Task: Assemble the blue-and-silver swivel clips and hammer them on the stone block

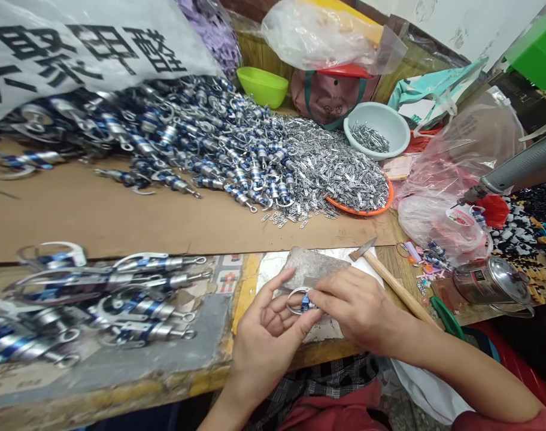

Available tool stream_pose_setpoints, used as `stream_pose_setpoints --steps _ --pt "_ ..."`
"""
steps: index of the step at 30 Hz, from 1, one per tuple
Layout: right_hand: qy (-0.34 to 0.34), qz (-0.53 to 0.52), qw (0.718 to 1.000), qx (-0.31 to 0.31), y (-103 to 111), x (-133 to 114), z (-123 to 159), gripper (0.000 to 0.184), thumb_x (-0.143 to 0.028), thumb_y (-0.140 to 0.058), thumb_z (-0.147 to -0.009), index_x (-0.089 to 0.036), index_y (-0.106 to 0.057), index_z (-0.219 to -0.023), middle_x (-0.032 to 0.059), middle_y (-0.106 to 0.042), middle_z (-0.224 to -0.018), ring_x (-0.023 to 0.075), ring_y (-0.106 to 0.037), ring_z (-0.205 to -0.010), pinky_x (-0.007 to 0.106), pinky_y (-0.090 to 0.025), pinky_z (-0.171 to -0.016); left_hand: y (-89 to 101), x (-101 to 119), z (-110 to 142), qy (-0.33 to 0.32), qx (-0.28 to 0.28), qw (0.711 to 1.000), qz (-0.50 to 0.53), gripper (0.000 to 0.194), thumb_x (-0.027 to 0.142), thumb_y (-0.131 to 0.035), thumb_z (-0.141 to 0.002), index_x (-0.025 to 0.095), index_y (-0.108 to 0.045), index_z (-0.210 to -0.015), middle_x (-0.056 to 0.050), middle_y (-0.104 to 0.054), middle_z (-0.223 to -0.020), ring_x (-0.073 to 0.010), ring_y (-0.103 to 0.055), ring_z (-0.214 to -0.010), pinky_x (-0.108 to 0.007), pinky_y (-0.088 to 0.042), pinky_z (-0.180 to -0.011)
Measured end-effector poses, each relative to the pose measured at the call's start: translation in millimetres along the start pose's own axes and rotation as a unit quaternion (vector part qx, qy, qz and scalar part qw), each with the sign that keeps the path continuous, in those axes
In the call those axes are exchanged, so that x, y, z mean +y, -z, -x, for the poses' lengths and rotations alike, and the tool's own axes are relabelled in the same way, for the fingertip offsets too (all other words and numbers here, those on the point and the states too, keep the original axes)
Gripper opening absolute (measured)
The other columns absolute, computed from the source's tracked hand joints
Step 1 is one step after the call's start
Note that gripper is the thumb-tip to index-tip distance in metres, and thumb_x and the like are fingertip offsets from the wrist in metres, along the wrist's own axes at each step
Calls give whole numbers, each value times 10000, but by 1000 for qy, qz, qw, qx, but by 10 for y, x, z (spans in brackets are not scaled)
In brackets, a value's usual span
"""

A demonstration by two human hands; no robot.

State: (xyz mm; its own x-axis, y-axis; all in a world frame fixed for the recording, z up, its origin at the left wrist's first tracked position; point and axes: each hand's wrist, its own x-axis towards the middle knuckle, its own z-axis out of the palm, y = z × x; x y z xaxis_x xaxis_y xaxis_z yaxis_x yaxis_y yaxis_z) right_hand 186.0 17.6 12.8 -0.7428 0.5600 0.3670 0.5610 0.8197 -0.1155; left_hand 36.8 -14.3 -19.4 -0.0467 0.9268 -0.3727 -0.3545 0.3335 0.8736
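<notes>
A small blue-and-silver metal fitting with a curved silver arm (305, 302) is held between my two hands, over the front edge of the bench. My left hand (266, 332) cups it from below, with the thumb against its side. From the right, my right hand (365, 308) pinches its other end; those fingertips partly cover it. Just behind the hands lies a grey stone-like block (315, 260). A hammer (399, 284) with a wooden handle rests beside my right hand. Several similar fittings (142, 305) lie in a group left of my left hand.
Behind is a big heap of the same fittings (201, 131), beside small flat metal links (345, 173) piled over an orange tray (390, 200). A pale blue bowl (403, 134) holds metal pins. To the right are a grey power tool (519, 170) and a lidded metal mug (484, 284).
</notes>
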Motion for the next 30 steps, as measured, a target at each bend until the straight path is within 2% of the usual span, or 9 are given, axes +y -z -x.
stream_pose_setpoints --steps 4,9,13,16,18,21,23,27,30 --pt "-23 2 999 -36 35 -26 55 202 -112 -393 -895 -138 -587 -948 69 -626 -773 166 -534 -714 284 -412 -614 6 -14 -3 2 2 1000 4 691 250 -772 -564 160 -492 -1190 14 -661 -700 -121 -647 -702 -205 -536 -675" --pt "-68 -45 997 -1 -3 42 249 307 -62 -406 -867 -205 -565 -1088 55 -591 -877 155 -530 -793 275 -436 -680 5 -17 -3 6 4 1000 7 687 255 -776 -562 153 -500 -1183 14 -666 -705 -113 -646 -684 -204 -538 -694" --pt "-234 23 970 66 48 273 605 276 -176 -457 -881 -186 -516 -1151 91 -575 -980 197 -546 -911 327 -458 -776 24 -59 -10 -5 20 1000 -12 675 267 -789 -541 160 -538 -1158 6 -666 -714 -114 -646 -717 -173 -523 -681" --pt "-377 78 922 -52 66 475 885 356 -337 -523 -853 -160 -505 -1162 90 -587 -905 234 -579 -842 349 -480 -698 24 -73 -10 -10 30 999 -14 659 266 -788 -537 168 -551 -1144 13 -659 -707 -103 -635 -710 -154 -515 -671" --pt "-407 57 905 -110 54 544 981 308 -343 -494 -867 -167 -531 -1118 71 -592 -870 226 -594 -815 337 -487 -678 12 -61 -7 -5 36 999 -8 653 264 -786 -534 186 -554 -1140 27 -652 -700 -92 -628 -678 -152 -515 -669" --pt "-401 2 914 -60 79 479 932 221 -307 -465 -884 -179 -539 -1048 58 -605 -893 195 -595 -804 314 -491 -692 -4 -28 -12 3 43 999 -4 638 256 -789 -518 194 -571 -1114 39 -641 -672 -88 -624 -668 -145 -513 -663" --pt "-351 -28 936 -14 157 333 808 236 -273 -458 -893 -192 -518 -1106 66 -618 -947 185 -596 -834 298 -492 -712 1 -10 -24 7 41 999 -9 646 256 -795 -509 185 -573 -1112 38 -636 -662 -90 -621 -668 -142 -509 -654" --pt "-217 -64 973 -46 372 14 556 430 -162 -417 -910 -239 -373 -1331 61 -634 -1002 159 -608 -867 253 -492 -727 49 -6 -57 27 8 999 -24 750 282 -806 -518 162 -509 -1196 11 -658 -698 -115 -635 -692 -190 -521 -684" --pt "-164 -45 985 -37 434 -84 466 545 -90 -401 -888 -266 -285 -1390 54 -629 -1001 149 -608 -836 240 -491 -689 84 -23 -74 32 -2 999 -30 781 287 -813 -515 152 -490 -1214 6 -661 -705 -120 -639 -701 -205 -522 -705"
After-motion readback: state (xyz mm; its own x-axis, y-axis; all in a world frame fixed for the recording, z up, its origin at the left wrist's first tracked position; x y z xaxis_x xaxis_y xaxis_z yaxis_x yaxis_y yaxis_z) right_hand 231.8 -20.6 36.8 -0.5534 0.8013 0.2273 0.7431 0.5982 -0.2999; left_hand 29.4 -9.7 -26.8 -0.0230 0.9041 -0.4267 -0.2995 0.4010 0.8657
